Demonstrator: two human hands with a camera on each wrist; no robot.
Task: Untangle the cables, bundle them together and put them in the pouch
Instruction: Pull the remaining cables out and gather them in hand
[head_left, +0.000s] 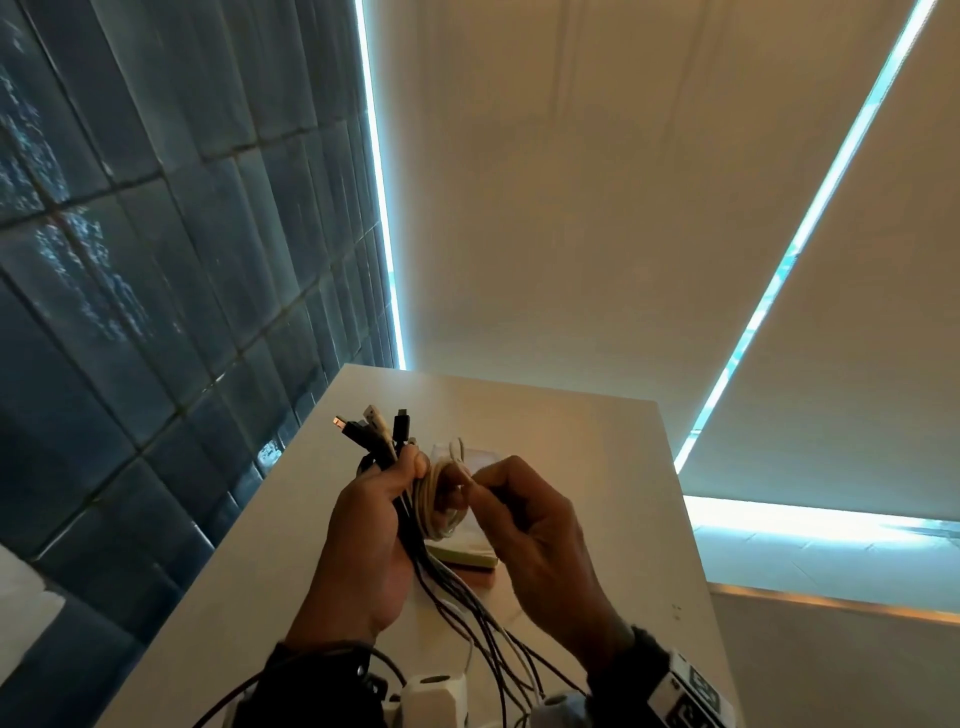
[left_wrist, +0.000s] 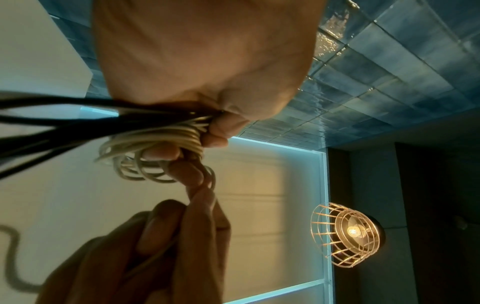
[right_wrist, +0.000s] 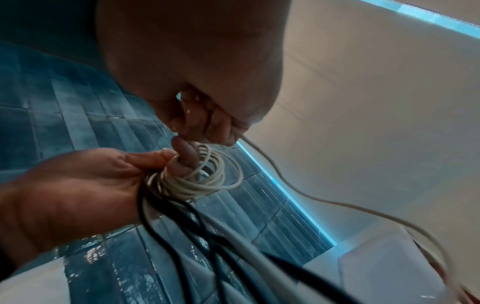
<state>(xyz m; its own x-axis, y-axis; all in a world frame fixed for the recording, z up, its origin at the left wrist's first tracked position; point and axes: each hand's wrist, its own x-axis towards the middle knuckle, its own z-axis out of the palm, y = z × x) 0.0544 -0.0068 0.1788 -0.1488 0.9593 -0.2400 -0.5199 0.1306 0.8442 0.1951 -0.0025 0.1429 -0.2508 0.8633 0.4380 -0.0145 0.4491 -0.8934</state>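
Cables (head_left: 415, 519) in left hand (head_left: 363, 540), white strand between right hand (head_left: 540, 551) fingers (head_left: 480, 480)

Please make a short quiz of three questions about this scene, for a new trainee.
1. True or false: the left hand grips the cables with their plugs pointing up.
2. What does the right hand pinch? A) the thin white cable B) a black plug C) the pouch
3. Fill in: the pouch lies on the ____.

Key: 1 true; 2 A; 3 table.
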